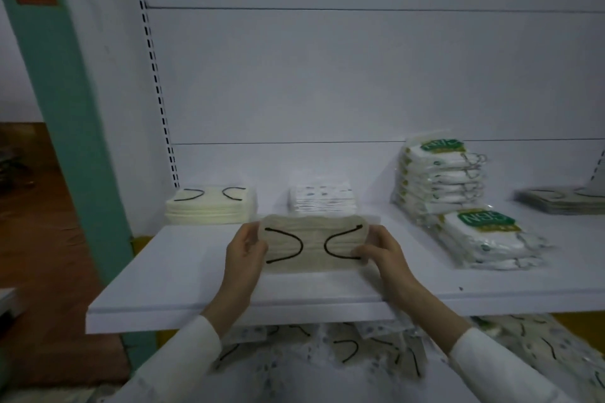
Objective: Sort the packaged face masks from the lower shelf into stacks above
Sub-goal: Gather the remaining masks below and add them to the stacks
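A beige packaged mask with black ear loops (pixel 312 244) is held flat above the front middle of the white upper shelf (pixel 183 275). My left hand (pixel 244 250) grips its left end and my right hand (pixel 379 252) grips its right end. Sorted stacks stand at the back of the shelf: cream masks with black loops (pixel 209 206) at the left, white patterned masks (pixel 322 198) in the middle, tall green-labelled packs (pixel 438 177) at the right, with a shorter green-labelled pile (pixel 491 239) in front. Loose mixed masks (pixel 360 347) lie on the lower shelf below.
A low stack of grey masks (pixel 559 199) sits at the far right of the upper shelf. A slotted upright (pixel 157 82) runs up the white back panel. A teal post (pixel 65 101) stands to the left, with brown floor beyond.
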A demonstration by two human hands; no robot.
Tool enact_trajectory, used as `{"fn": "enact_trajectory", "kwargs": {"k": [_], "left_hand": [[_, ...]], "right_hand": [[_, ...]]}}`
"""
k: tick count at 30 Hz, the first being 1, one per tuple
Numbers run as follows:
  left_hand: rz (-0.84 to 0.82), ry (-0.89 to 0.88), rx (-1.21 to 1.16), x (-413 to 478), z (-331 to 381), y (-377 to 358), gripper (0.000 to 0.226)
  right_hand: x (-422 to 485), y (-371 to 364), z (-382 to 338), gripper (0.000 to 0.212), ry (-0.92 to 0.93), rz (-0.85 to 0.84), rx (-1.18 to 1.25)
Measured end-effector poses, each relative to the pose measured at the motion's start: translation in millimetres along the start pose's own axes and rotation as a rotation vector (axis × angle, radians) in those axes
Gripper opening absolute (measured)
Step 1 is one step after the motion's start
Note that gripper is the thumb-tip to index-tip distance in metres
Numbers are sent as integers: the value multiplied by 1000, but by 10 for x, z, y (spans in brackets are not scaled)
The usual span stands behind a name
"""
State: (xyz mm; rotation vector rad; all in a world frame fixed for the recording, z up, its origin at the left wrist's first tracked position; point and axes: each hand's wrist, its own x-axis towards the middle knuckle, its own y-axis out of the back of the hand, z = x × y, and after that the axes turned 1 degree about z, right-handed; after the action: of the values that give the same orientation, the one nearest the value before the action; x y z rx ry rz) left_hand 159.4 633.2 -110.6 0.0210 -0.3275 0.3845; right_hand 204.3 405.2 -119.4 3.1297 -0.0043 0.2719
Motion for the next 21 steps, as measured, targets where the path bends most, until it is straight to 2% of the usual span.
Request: {"fn": "enact_trajectory", "kwargs": {"k": [3, 5, 9, 13, 15, 17, 21], "left_hand": [[-62, 15, 120, -16, -111, 129, 29], [-73, 6, 223, -14, -182, 211, 26], [-74, -110, 385, 36, -201, 327, 29], [-80, -194, 399, 73, -152, 227, 16], [-83, -259, 374, 103, -117, 52, 12], [-118, -299, 330, 105, -71, -212, 11], [-236, -345, 192, -66, 110, -958, 15]], "right_hand": [[-22, 91, 68, 24, 40, -35, -200], [-8, 166, 90, 18, 77, 3, -250], [-2, 249, 44, 14, 176, 81, -342], [-83, 322, -15, 21, 166, 175, -244], [-152, 462, -55, 18, 181, 242, -216], [-268, 694, -119, 12, 201, 331, -216], [-593, 1387, -281, 18, 264, 509, -323]]}}
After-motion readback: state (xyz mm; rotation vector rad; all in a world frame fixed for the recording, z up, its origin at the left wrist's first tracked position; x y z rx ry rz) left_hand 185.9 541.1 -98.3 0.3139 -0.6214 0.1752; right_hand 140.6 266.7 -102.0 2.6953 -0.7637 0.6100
